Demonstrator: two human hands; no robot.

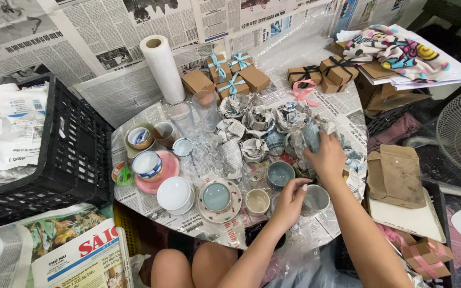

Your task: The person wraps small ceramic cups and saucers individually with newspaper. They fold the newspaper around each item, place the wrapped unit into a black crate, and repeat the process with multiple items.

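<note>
My right hand (327,158) grips a blue-grey cup (311,137) and holds it over a cluster of newspaper-wrapped pieces (257,121) in the middle of the round table (342,114). My left hand (289,201) sits nearer the table's front edge. Its fingers are pinched on the rim of a grey cup (317,199). A blue bowl (280,174) and a small cream cup (257,201) stand just left of that hand.
Drinking glasses (194,116), bowls on a pink plate (167,169) and a white lidded bowl (175,194) fill the table's left side. At the back are ribbon-tied brown boxes (229,79) and a paper roll (162,68). A black crate (76,154) stands left, flat cardboard (397,177) right.
</note>
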